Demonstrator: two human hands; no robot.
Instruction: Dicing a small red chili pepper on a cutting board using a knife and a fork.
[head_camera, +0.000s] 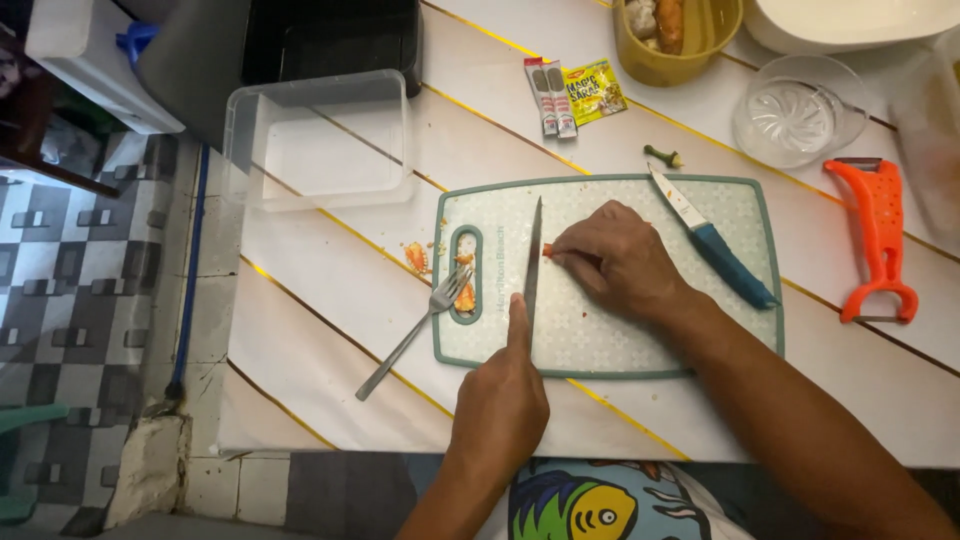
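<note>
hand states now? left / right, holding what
Left hand: closed on a knife, forefinger along the blade's back.
Right hand: fingers curled, pinning a small orange piece on the cutting board.

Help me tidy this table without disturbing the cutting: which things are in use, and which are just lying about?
In use:
left hand holding the knife
right hand pinning a small orange piece
cutting board

Lying about:
blue-handled knife
fork
orange peeler
clear plastic container
seasoning sachets
glass juicer
yellow tub
green stem end
</note>
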